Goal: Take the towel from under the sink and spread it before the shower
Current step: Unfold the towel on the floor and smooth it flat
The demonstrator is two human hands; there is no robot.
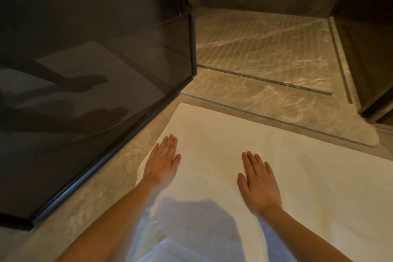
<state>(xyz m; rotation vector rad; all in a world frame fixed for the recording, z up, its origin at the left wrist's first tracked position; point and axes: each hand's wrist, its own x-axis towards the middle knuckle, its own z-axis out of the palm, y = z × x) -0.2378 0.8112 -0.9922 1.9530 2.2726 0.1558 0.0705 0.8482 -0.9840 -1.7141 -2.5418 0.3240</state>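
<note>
A white towel (297, 166) lies flat on the floor right in front of the shower threshold (265, 102). My left hand (162, 160) rests palm down on the towel's left part, close to its left edge, fingers straight and together. My right hand (258, 183) lies palm down near the towel's middle, fingers slightly spread. Neither hand holds anything. The towel's near edge is hidden under my knees (191, 229) in pale clothing.
A dark glass shower door (95, 81) stands open on the left, its bottom frame running diagonally beside the towel. The marble shower floor (265, 44) with grooved lines lies ahead. A dark glass panel (370, 49) stands at the right.
</note>
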